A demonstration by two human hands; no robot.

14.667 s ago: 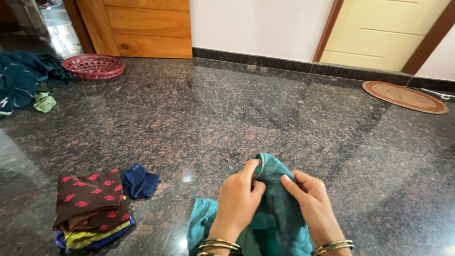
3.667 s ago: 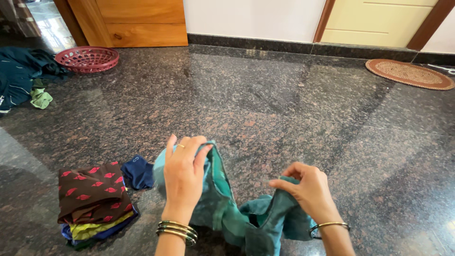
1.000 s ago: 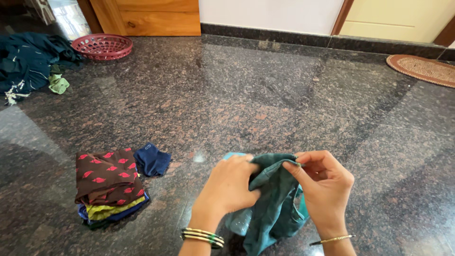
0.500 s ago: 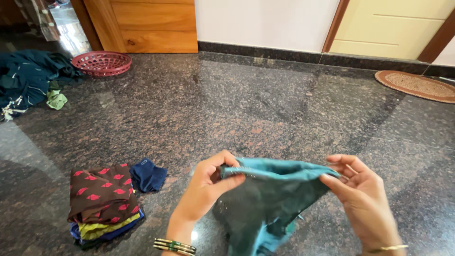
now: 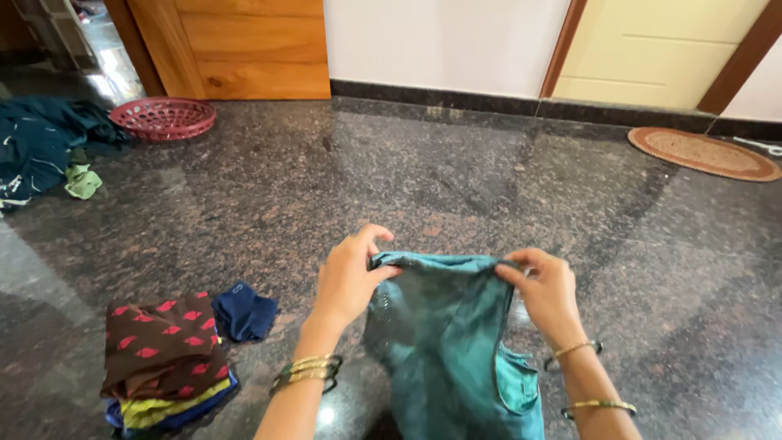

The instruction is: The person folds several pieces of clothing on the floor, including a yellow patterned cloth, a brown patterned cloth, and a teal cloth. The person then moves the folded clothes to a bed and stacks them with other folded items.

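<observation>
Above the dark polished stone floor (image 5: 456,171), a teal cloth (image 5: 452,350) is held up by both hands at its upper edge. The left hand (image 5: 349,277) is raised with the wrist bent, and its thumb and fingers are pinched shut on the left corner of the cloth; bangles (image 5: 306,372) are worn on this wrist. The right hand (image 5: 544,292) is held at nearly the same height, its fingers closed on the right corner, and two thin bangles are seen on its forearm. Between the two hands the top edge of the cloth is stretched almost straight, and the rest hangs down toward the bottom of the picture in soft folds. The cloth is teal with a slight shine, and a darker seam is seen along its right side. To the left, on the floor, a pile of folded clothes (image 5: 163,358) is placed, with a brown piece with red marks on top, and a small dark blue cloth (image 5: 244,314) lies just beside it. Far behind, near a wooden door (image 5: 244,45), a red basket (image 5: 163,118) and a heap of dark clothes (image 5: 41,147) are seen.
</observation>
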